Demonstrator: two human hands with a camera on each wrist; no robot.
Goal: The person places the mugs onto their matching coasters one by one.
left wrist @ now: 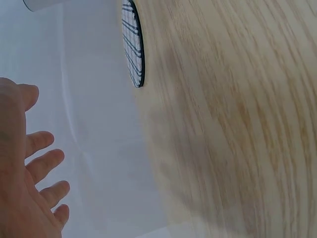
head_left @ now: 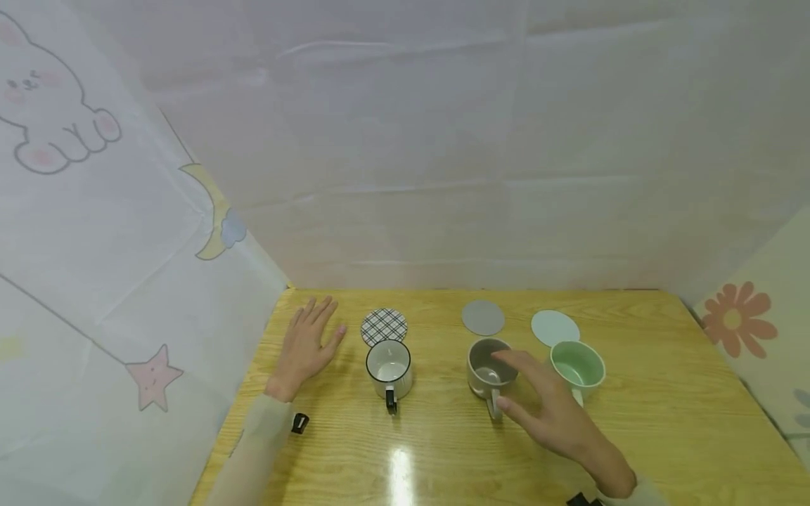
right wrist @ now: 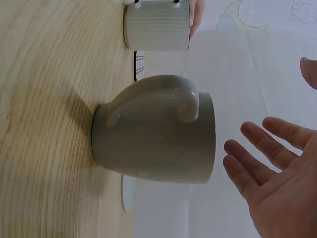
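A grey mug (head_left: pixel 487 385) stands upright with its handle toward the person. My right hand (head_left: pixel 552 414) hovers beside its rim and handle, fingers spread. In the right wrist view, a gap separates these fingers from the mug's rim. Just right of that hand is a light green mug (head_left: pixel 577 367), its handle partly covered. My left hand (head_left: pixel 306 349) is over the table's left side, fingers extended, holding nothing. Nearest to it are a round plaid coaster (head_left: pixel 384 326) and a white mug (head_left: pixel 389 376) with a dark rim and black handle.
Behind the grey mug lies a round grey coaster (head_left: pixel 483 318); a pale blue coaster (head_left: pixel 555 328) lies behind the green one. All stand on a wooden table (head_left: pixel 354 457). A pale sheet (head_left: pixel 405 176) rises along the back edge, and printed sheets flank both sides.
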